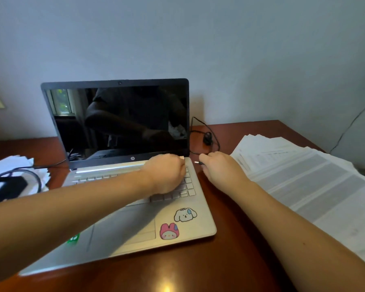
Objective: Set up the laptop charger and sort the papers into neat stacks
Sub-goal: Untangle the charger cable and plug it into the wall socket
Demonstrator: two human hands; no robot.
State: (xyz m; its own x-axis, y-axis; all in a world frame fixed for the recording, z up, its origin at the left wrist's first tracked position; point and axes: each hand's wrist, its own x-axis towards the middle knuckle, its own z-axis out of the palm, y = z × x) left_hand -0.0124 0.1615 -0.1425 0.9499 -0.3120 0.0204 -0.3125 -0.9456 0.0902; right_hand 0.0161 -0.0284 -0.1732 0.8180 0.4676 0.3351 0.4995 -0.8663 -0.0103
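I see my right hand (219, 168) pinching the charger plug (198, 162) just beside the open laptop's (122, 123) right edge, my left hand (167, 173) curled on its back right corner, grip unclear, and papers (303, 178) fanned on the table (230, 260) to its right.

One wide-angle view only, worn at the person's head, looks forward and down across the counter (230, 262) toward the wall (240, 49) behind it. It sits close: the open laptop (122, 123) fills the middle, and straight edges bow outward near the borders.
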